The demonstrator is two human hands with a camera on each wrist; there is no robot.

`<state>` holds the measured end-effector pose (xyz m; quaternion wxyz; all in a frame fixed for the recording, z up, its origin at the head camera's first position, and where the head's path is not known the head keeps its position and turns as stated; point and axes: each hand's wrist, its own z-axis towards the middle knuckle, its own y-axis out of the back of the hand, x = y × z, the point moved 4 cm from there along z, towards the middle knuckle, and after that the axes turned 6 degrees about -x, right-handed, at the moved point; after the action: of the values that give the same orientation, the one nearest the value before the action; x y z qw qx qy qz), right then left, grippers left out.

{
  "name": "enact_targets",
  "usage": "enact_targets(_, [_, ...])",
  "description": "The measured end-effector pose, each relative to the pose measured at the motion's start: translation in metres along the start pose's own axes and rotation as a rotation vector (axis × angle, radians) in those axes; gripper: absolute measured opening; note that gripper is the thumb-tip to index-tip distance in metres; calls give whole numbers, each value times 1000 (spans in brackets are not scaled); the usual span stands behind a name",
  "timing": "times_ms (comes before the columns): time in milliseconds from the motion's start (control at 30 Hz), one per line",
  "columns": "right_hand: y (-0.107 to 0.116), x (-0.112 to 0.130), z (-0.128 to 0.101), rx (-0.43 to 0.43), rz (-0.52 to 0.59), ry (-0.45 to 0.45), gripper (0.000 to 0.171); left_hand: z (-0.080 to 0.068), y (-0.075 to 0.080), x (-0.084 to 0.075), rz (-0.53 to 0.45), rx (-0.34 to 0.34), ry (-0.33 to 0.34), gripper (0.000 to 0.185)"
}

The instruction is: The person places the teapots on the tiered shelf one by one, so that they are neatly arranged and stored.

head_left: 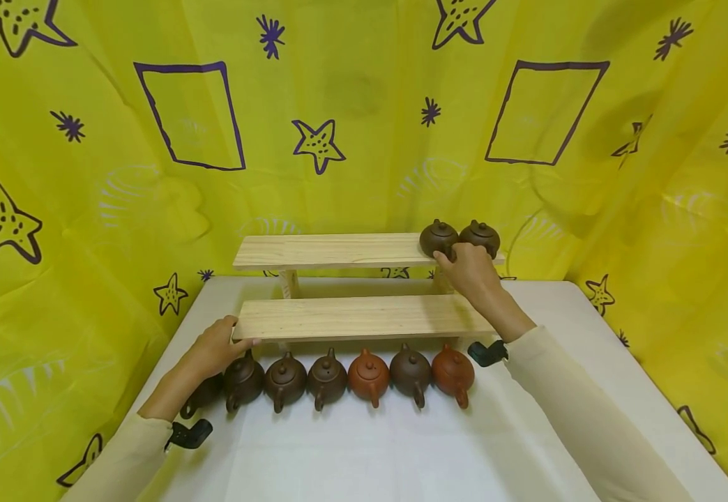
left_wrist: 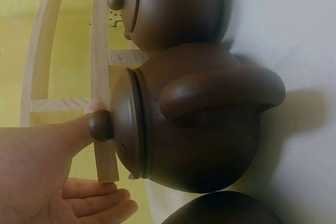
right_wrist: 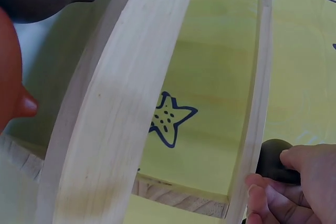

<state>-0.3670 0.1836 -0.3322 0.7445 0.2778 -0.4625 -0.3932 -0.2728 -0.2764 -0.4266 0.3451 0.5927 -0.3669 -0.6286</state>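
Observation:
On the upper shelf [head_left: 339, 249] of a two-tier wooden rack sit two dark brown teapots side by side. My right hand [head_left: 469, 268] reaches up there and pinches the left one [head_left: 437, 237] near its handle; its fingers lie along the shelf's front edge in the right wrist view. The other brown teapot [head_left: 480, 236] is partly behind this hand. Down at the left end of the lower shelf [head_left: 364, 317], my left hand [head_left: 216, 345] grips the board's corner, thumb on the front edge. A brown teapot [left_wrist: 205, 124] stands close by it, its lid knob overlapping the thumb.
Along the front of the rack, a row of several teapots stands on the white table [head_left: 364, 453], including two reddish ones, a left red teapot [head_left: 368, 376] and a right red teapot [head_left: 453, 375]. A yellow patterned curtain [head_left: 364, 84] surrounds the table at back and sides.

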Motion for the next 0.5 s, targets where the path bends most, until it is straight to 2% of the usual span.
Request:
enact_targets(133, [2,-2,-6,18,0,12,55,0,0,0,0,-3,-1,77])
enact_targets(300, [6,-4,-20,20,-21,77,58,-1,-1,0,-4,-6,0,77])
enact_targets(500, [13,-9,-49,56,-29,102,50,-1,-1,1,-8,-17,-11,77])
